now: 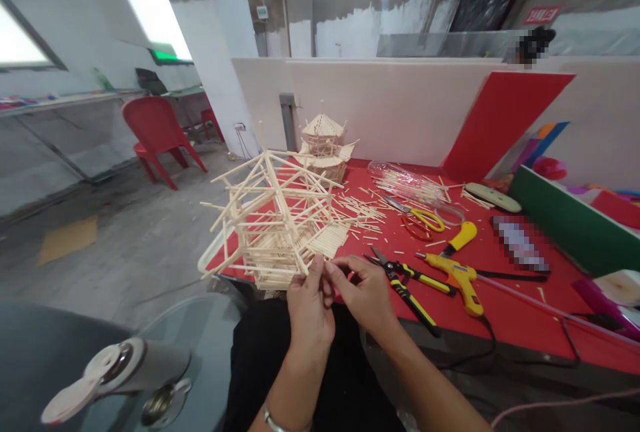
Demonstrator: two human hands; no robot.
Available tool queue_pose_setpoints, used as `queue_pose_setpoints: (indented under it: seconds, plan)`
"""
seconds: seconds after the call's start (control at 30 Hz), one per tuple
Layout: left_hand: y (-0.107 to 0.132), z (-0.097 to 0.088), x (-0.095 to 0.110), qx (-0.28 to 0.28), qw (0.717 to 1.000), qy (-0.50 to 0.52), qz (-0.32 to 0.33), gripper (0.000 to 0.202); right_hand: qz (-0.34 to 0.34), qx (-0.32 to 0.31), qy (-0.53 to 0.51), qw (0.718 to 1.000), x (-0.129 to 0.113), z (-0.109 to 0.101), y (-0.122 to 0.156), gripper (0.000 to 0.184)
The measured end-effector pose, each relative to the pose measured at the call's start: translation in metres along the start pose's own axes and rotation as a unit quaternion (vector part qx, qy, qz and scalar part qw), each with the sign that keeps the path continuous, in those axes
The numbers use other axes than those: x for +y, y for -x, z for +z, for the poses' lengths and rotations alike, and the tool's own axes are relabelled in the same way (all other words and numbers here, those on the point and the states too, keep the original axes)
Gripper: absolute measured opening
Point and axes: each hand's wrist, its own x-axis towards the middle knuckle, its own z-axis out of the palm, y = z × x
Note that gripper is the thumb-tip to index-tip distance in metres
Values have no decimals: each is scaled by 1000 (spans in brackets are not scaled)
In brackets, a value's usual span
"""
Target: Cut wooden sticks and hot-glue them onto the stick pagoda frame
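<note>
A pagoda-like frame of thin wooden sticks (pixel 280 199) stands at the table's near left edge, its sloping roof beams open to view. By the near end of one beam, my left hand (pixel 311 309) is closed with thumb and fingers pinched. My right hand (pixel 367 292) meets it there, also pinched, the fingertips of both almost touching. Whatever lies between the fingertips is too small and hidden to make out. Just beyond the hands, a panel of sticks laid side by side (pixel 330 237) slopes out from the frame.
On the red table (pixel 505 319) lie black-and-yellow cutters (pixel 407 285), a yellow glue gun (pixel 455 275), yellow-handled scissors (pixel 425 219) and loose sticks (pixel 363 212). A smaller finished pagoda (pixel 324 145) stands behind. At lower left, an open-lidded bottle (pixel 145 362) is on a stool.
</note>
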Motion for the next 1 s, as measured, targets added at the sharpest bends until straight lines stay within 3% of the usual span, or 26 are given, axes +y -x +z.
queue_pose_setpoints:
  seconds: [0.33, 0.67, 0.87, 1.0]
  plan:
    - [2, 8, 0, 21, 1000, -12, 17, 32, 54, 21, -72, 996, 4, 5, -1, 20]
    - [1, 11, -1, 47, 998, -15, 25, 35, 95, -7, -195, 976, 9, 5, 4, 21]
    - [1, 13, -2, 48, 997, -35, 43, 34, 87, 8, -109, 990, 18, -7, 16, 21]
    - [1, 12, -2, 64, 996, -54, 42, 36, 63, 17, 4, 998, 26, -38, 30, 22]
